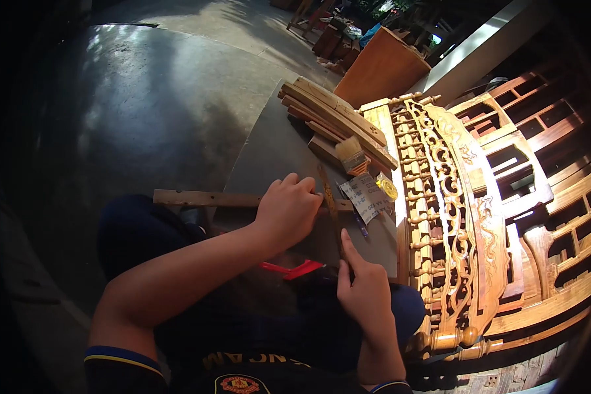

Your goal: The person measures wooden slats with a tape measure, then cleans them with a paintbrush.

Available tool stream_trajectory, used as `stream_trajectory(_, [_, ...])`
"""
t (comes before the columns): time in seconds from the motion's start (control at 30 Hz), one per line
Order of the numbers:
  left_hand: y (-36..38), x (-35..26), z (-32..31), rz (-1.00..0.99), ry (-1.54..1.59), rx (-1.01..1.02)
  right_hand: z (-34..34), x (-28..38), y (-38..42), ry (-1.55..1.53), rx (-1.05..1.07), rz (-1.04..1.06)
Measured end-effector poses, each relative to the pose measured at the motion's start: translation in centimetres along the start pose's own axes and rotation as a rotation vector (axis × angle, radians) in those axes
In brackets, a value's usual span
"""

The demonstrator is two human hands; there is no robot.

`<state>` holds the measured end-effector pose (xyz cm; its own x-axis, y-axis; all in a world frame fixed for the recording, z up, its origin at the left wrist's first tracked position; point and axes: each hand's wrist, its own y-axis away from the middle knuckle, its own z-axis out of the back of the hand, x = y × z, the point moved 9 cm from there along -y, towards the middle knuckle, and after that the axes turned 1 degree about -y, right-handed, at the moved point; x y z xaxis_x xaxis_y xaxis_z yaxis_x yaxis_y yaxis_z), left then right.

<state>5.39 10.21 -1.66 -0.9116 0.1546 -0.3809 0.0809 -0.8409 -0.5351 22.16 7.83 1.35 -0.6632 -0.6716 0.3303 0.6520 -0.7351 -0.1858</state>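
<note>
Beyond the paper sheet lies the brush, with wood strips behind; the panel is right.

The head view looks from the person's own head, forward and steeply down past the chest. Its lower edge catches the shirt crest, nearer the camera than the fingers, and both forearms run away from the lens toward the left hand and right hand. The fingers sit around the middle, within arm's reach, at the wooden strip and slim tool. Beyond them, the view runs over the grey board to the sunlit floor, farther off. Right of the fingers, carved furniture leans across the tilted, wide-angle view, whose dark, curved border encloses everything.
</note>
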Motion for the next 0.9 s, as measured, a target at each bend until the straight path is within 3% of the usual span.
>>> stream_trajectory(0.23, [-0.1, -0.3, 0.3, -0.014, 0.006, 0.006, -1.1, -0.9, -3.4, 0.151, -0.004, -0.005])
stream_trajectory(0.53, [-0.1, -0.3, 0.2, -0.028, 0.017, -0.012, -0.6, -0.9, -0.5, -0.023, -0.012, -0.014])
stream_trajectory(0.9, [-0.2, -0.3, 0.1, -0.046, 0.007, -0.024, -0.8, -1.4, -2.6, -0.091, -0.024, -0.025])
